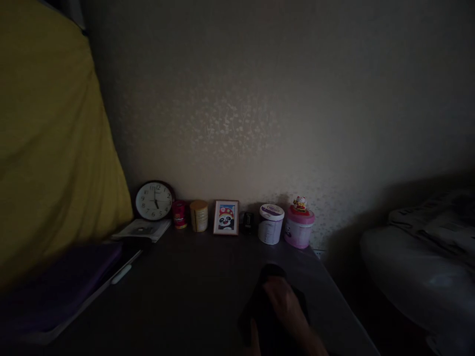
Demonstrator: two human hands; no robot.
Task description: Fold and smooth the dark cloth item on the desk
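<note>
My right hand [284, 304] rests on a dark cloth [272, 321] on the dark tabletop [193, 296], near its front right part. The fingers curve over the cloth and the thumb sticks out to the left. The light is dim, so the cloth's outline is hard to make out. My left hand is not in view.
Along the wall stand a round clock [154, 200], a red can [179, 214], a yellow can [199, 215], a framed panda picture [226, 217], a white tub [270, 224] and a pink tub [299, 227]. A purple pad [63, 282] lies left, yellow fabric [48, 148] hangs above it, bedding [419, 262] lies right.
</note>
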